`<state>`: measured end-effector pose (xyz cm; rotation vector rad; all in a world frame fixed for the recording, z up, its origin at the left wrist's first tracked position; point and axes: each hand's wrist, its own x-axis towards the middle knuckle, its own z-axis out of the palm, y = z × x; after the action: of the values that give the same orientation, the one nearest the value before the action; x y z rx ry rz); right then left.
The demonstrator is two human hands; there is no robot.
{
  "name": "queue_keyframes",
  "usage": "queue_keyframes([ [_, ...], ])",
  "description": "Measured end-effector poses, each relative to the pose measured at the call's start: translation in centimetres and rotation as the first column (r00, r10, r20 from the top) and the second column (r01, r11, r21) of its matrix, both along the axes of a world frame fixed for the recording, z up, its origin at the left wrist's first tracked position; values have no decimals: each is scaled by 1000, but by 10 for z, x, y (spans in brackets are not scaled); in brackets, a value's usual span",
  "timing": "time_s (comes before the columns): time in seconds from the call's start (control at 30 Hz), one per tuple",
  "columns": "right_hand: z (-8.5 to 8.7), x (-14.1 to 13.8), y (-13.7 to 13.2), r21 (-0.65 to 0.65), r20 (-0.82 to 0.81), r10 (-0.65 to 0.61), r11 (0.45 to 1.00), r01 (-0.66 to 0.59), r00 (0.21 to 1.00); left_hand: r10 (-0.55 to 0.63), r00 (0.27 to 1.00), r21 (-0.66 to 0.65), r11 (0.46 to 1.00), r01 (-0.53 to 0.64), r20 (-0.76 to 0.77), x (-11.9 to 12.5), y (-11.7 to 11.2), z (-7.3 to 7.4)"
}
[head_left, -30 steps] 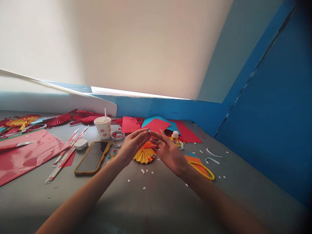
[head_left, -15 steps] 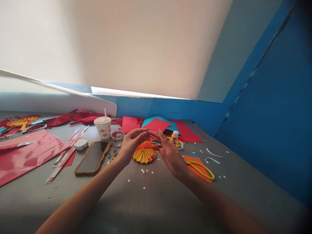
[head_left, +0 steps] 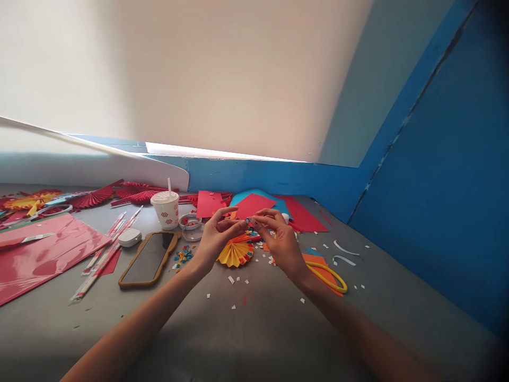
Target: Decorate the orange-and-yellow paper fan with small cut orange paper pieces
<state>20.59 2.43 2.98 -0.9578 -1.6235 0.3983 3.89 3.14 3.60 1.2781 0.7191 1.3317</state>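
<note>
My left hand (head_left: 214, 239) pinches a small blue piece of paper (head_left: 247, 220) between thumb and forefinger. Meeting it from the other side, my right hand (head_left: 281, 245) has thumb and fingertips closed on the same piece; its exact shape is too small to make out. Below and behind the fingertips a yellow and orange pleated paper fan (head_left: 235, 253) lies on the table. Tiny blue, yellow and red paper bits (head_left: 183, 255) are heaped left of the fan. Yellow-handled scissors (head_left: 330, 277) rest on orange paper (head_left: 318, 260) beyond my right wrist.
Left of my hands are a phone (head_left: 148, 260), a white case (head_left: 129, 237), a lidded cup (head_left: 166, 209) and tape rolls (head_left: 191, 223). Wrapped sticks (head_left: 103, 260) and a pack of red paper (head_left: 47, 254) lie farther left. Red sheets (head_left: 306, 215) sit against the blue wall.
My right hand's outstretched fingers have bent inward and closed at the blue piece beside my left fingertips. Both hands came slightly lower, and more white scraps show near the fan.
</note>
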Motion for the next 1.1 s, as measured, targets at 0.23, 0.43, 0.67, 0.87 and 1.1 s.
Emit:
queue_keyframes([
  [0.23, -5, 3, 0, 308, 250, -213, 942, 131, 945, 15, 1000, -33, 999, -14, 24, 0, 0, 1],
  [0.43, -5, 6, 0, 474, 417, -347, 872, 125, 840, -10, 999, -22, 1000, 11, 39, -1, 0, 1],
  [0.67, -5, 9, 0, 548, 492, -412, 831, 95, 767, 39, 999, 67, 997, -38, -14, -1, -2, 3],
  [0.87, -2, 9, -3, 561, 535, -421, 826, 64, 733, 86, 995, 160, 984, -76, -59, 2, -4, -1],
  [1.1, -2, 10, -1, 550, 559, -405, 834, 42, 724, 86, 993, 182, 981, -71, -77, 1, -6, 0],
])
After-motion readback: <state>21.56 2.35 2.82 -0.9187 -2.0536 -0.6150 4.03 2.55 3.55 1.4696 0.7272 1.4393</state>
